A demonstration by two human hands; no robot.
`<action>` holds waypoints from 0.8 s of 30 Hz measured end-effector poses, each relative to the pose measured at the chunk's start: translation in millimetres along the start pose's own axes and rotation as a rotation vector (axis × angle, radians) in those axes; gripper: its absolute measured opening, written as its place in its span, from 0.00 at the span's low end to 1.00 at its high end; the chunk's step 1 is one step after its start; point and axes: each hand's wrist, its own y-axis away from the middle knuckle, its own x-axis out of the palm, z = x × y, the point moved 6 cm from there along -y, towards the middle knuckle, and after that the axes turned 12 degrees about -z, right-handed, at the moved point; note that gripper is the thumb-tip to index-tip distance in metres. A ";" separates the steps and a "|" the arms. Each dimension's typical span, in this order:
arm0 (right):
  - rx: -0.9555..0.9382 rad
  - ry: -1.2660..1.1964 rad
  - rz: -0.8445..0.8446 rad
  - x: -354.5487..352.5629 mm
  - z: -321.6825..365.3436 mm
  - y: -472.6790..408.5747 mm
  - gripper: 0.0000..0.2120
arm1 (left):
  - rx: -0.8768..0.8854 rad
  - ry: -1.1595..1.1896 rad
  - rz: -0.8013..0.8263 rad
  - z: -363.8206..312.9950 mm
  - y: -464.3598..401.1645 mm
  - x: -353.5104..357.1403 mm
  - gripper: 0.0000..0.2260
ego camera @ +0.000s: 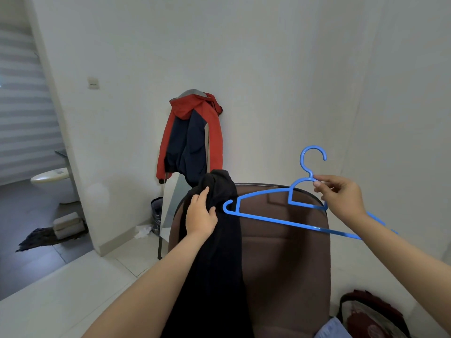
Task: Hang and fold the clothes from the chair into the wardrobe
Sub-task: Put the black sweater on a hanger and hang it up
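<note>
One toilet (55, 181) sits far left of both hands, and one red and navy jacket (192, 132) hangs on a mirror (170, 203) beyond the left fingers. The left hand (201, 214) grips one black garment (214, 252) draped over the single brown chair (285, 245), fingers curled into the cloth. Just right of those fingers, one blue hanger (280, 208) is pinched near its hook by the right hand (341, 195). One bag (373, 315) lies below it.

The brown chair back (283, 252) fills the middle foreground, its left side draped by a black garment (217, 252). Behind it a leaning mirror (170, 203) carrying a red and navy jacket (190, 137) blocks the left. Open air lies above the chair, up to the bare wall (268, 69).
</note>
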 end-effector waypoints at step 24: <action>0.034 -0.018 0.009 8.5 -11.3 9.8 0.08 | -0.198 0.223 -0.053 22.3 10.7 -11.8 0.32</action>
